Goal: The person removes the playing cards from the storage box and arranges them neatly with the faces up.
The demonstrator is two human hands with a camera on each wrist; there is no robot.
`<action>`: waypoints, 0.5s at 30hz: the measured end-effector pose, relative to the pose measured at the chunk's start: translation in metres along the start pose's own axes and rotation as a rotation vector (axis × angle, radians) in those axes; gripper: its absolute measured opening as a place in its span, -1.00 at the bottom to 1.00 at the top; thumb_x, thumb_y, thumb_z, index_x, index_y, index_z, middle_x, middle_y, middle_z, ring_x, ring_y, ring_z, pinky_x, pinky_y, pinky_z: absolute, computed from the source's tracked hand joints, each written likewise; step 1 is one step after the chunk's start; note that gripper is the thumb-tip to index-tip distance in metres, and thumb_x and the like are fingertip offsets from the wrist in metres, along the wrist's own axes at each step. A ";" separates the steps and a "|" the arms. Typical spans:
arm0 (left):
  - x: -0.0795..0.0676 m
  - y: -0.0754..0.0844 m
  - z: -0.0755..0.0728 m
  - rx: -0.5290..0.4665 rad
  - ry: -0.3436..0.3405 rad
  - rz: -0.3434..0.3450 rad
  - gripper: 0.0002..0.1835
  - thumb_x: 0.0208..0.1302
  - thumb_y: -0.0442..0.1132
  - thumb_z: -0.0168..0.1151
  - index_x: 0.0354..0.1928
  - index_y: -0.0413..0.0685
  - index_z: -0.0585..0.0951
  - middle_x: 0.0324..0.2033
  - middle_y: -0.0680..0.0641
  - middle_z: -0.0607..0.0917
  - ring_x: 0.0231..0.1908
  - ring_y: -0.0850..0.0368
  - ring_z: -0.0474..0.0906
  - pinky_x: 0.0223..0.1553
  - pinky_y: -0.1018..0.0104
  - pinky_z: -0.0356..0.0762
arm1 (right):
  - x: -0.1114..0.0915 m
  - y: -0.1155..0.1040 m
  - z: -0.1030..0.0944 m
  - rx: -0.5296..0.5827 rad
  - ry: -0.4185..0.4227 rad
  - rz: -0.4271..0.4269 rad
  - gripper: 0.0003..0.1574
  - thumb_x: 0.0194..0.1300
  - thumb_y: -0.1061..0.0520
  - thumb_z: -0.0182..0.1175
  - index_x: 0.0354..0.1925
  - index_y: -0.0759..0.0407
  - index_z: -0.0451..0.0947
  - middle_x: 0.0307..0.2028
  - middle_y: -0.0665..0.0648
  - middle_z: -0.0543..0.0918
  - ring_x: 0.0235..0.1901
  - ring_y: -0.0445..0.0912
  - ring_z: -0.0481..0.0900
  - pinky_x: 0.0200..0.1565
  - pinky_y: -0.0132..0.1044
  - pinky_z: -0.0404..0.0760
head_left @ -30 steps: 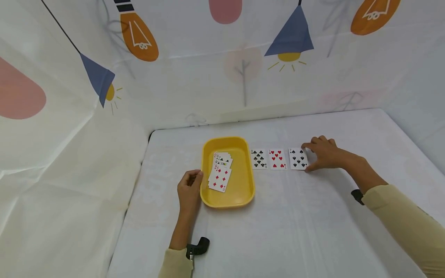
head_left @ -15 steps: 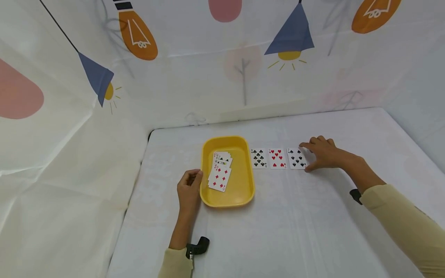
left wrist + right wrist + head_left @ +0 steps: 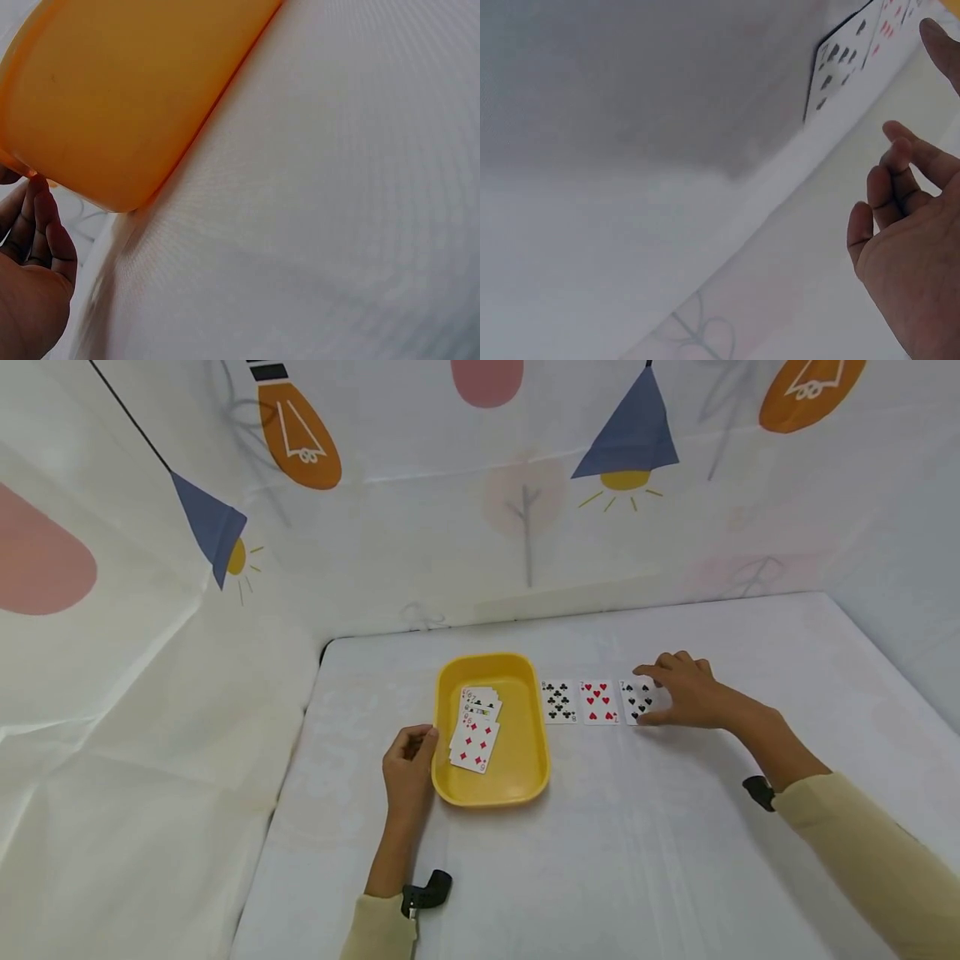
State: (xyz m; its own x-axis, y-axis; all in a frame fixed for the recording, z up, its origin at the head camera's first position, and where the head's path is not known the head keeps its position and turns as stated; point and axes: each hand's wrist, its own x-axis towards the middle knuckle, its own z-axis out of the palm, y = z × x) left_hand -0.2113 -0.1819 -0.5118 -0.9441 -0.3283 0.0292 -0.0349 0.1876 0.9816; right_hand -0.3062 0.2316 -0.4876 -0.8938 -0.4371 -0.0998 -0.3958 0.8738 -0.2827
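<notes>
My left hand [image 3: 408,772] pinches the left rim of a yellow tray [image 3: 528,789]; the left wrist view shows the fingers [image 3: 45,217] against the tray's edge [image 3: 112,135]. Several overlapping playing cards lie face up inside, a six of diamonds [image 3: 474,747] uppermost. To the tray's right, three face-up cards form a row: an eight of clubs [image 3: 558,702], a seven of hearts [image 3: 599,702] and a seven of spades [image 3: 637,702]. Over the right part of the seven of spades is my right hand [image 3: 686,693], thumb and forefinger spread apart. The right wrist view shows nothing held in that hand [image 3: 915,217].
A white cloth covers the table [image 3: 585,860]. Behind it hangs a pale sheet [image 3: 420,543] printed with lamps and bulbs, and another sheet [image 3: 150,735] closes off the left side.
The seven of spades has slid left, closer to the seven of hearts. My right hand has moved left and now covers part of that card. My left hand and the tray keep their place.
</notes>
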 end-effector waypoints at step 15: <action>0.014 -0.036 0.003 -0.022 0.017 -0.028 -0.72 0.40 -0.11 0.27 -0.03 -0.18 0.68 -0.18 -0.14 0.67 -0.21 0.07 0.54 -0.19 0.47 0.51 | 0.012 -0.063 0.013 0.072 0.035 -0.103 -0.10 0.07 -0.17 0.51 0.26 0.22 0.48 -0.06 0.19 0.50 0.00 0.07 0.29 0.02 0.08 0.22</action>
State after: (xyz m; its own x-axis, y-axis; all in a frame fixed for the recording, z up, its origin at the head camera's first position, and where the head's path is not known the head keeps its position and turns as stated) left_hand -0.2247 -0.1906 -0.5473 -0.9373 -0.3486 0.0049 -0.0535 0.1576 0.9861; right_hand -0.2895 0.1681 -0.4834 -0.8567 -0.5147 -0.0337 -0.4706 0.8067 -0.3573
